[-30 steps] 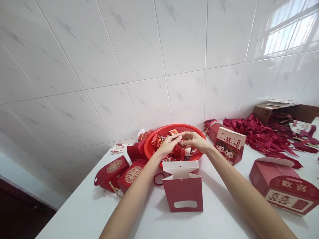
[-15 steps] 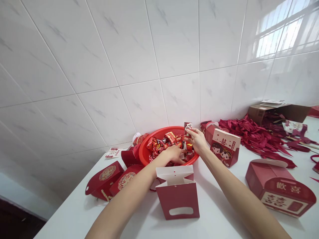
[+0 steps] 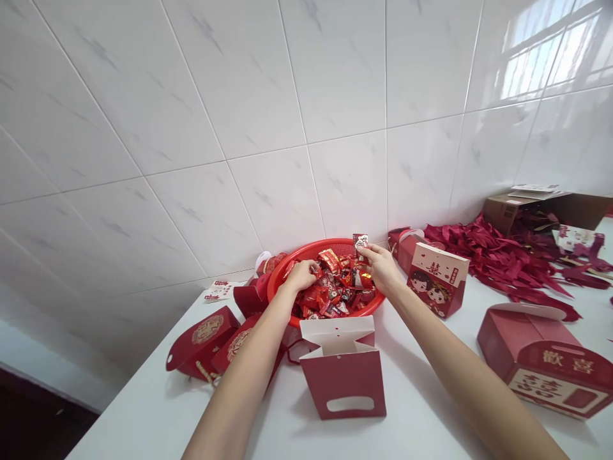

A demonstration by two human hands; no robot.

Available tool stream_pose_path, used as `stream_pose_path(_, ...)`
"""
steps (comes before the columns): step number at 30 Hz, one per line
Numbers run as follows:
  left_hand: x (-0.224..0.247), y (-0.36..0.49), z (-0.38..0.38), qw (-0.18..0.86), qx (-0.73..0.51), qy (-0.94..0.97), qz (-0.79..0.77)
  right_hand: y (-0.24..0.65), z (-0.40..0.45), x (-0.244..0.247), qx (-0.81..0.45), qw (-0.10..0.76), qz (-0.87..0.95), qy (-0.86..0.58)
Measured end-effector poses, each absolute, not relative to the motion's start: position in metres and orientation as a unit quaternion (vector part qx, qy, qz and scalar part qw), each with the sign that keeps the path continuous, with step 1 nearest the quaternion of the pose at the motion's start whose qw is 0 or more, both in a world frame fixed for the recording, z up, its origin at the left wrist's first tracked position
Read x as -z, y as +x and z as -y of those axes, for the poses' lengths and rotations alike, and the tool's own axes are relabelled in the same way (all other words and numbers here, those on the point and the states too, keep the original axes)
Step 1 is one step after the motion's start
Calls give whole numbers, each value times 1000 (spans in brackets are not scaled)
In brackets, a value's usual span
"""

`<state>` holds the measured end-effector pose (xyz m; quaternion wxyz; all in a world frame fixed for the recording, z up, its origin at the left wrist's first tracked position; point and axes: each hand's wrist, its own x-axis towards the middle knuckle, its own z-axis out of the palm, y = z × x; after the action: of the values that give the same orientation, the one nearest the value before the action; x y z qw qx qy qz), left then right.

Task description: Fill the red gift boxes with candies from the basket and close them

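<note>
A red plastic basket (image 3: 274, 295) heaped with wrapped candies (image 3: 330, 295) stands against the wall. My left hand (image 3: 302, 276) is over its left side, fingers curled in a pinch; what they hold, if anything, is hidden. Above the basket's right rim, my right hand (image 3: 384, 269) grips a small candy packet (image 3: 360, 241) with a white and dark red print, between thumb and fingers. In front of the basket a dark red paper gift box (image 3: 342, 383) stands upright with its top open and an oval cut-out low on its near face.
Closed red boxes (image 3: 205, 335) lie on the left. A box with two cartoon figures (image 3: 437, 281) and a larger gift box (image 3: 541, 364) stand on the right. Behind them are a heap of red ribbons (image 3: 483, 255) and a cardboard box (image 3: 500, 214). The tiled wall (image 3: 268, 204) bounds the table.
My left hand has moved left and back across the candies, from the basket's middle to its left side, and its fingers have drawn together. The right hand still holds the packet in nearly the same place.
</note>
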<state>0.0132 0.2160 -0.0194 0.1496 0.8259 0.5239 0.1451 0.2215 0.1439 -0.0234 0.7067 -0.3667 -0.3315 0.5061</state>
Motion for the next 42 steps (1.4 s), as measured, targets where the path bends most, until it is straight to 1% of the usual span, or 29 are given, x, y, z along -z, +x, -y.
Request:
stream_pose_path(4, 11, 33, -197, 122, -120, 868, -466, 220, -142, 23, -502, 707, 333, -371)
stream_pose_path(7, 11, 53, -178, 157, -20, 913, -377, 219, -141, 22, -497, 706, 338, -374)
stream_pose_path(9, 14, 62, -169, 162, 43, 922, -349, 218, -140, 21, -494, 705, 342, -376)
stream_pose_path(12, 17, 68, -164, 132, 95, 918, -361, 217, -139, 21, -488, 706, 347, -379)
stream_pose_path(15, 15, 65, -169, 86, 104, 904, -405, 217, -139, 21, -482, 707, 351, -381)
stream_pose_path(19, 11, 51, -180, 44, 82, 870, -485, 217, -138, 21, -479, 703, 359, -383)
stream_pose_path(22, 12, 42, -189, 56, 70, 850, -520, 217, -137, 20, -479, 699, 365, -385)
stream_pose_path(27, 18, 33, -202, 142, 16, 832, -536, 216, -136, 19, -476, 695, 373, -388)
stream_pose_path(33, 22, 17, -213, 266, -132, 801, -519, 215, -136, 18, -479, 690, 375, -392)
stream_pose_path(37, 22, 14, -219, 321, -226, 764, -512, 215, -137, 18, -481, 682, 383, -396)
stream_pose_path(42, 23, 16, -224, 370, -306, 721, -499, 216, -138, 20, -484, 666, 405, -397)
